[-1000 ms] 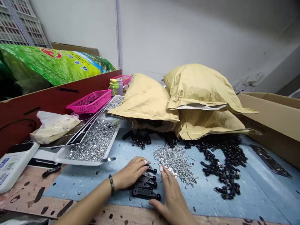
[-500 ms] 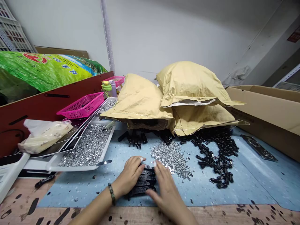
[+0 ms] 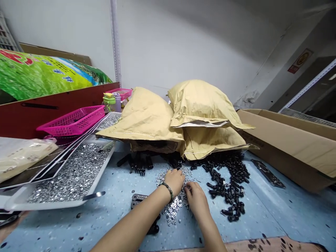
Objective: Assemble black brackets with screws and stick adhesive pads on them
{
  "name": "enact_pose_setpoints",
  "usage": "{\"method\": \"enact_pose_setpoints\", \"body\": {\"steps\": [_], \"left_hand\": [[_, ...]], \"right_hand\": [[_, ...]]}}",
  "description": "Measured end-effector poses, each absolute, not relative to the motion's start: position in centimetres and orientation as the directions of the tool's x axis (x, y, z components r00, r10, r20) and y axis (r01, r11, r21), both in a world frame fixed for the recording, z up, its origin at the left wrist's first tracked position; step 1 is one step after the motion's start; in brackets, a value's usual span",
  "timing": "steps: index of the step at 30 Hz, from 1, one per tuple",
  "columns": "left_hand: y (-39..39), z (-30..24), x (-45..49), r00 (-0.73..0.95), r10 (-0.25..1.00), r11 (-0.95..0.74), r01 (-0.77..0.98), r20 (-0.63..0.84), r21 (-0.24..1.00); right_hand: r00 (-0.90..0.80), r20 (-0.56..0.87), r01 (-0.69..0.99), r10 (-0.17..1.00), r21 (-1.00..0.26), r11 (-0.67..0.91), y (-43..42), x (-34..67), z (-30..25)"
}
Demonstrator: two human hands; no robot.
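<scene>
"Where are the hands?"

"Both are on the heap of silver screws and nuts on the blue mat: the left hand, with its bead bracelet, and the right hand just beside it."

"Gripping anything?"

"The fingers curl down into the heap, but I can't tell whether they pinch anything."

"Which way do the screws point?"

"Every way, with no shared long axis. Black plastic brackets lie partly under the left forearm."

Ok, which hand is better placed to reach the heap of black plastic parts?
Probably the right hand: it lies nearer the curved heap of black plastic parts, while the left hand sits farther away, across the loose silver screws.
</scene>
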State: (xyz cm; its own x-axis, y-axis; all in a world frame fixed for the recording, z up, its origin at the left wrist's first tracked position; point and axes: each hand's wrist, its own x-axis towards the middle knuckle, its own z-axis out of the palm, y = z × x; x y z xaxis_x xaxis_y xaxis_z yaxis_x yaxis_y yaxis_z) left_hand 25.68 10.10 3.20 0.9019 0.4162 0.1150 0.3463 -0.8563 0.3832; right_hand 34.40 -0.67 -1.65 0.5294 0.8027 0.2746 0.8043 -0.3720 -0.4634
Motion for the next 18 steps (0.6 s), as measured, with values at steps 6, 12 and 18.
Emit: {"method": "enact_pose_setpoints", "body": {"steps": [6, 12, 18], "left_hand": [[10.8, 2.6, 26.1, 0.891, 0.441, -0.834, 0.361, 0.111, 0.417], [11.6, 3.2, 25.2, 0.829, 0.514, -0.724, 0.279, 0.223, 0.631], [11.9, 4.0, 17.1, 0.711, 0.657, -0.506, 0.170, 0.251, 0.846]], "right_hand": [[0.520, 0.337, 0.791, 0.785, -0.536, -0.294, -1.4, 35.4, -1.4], [0.514, 0.381, 0.749, 0.768, -0.636, -0.186, -2.1, 35.1, -0.6], [0.319, 0.331, 0.721, 0.888, -0.693, 0.000, -0.8, 29.4, 0.7]]}}
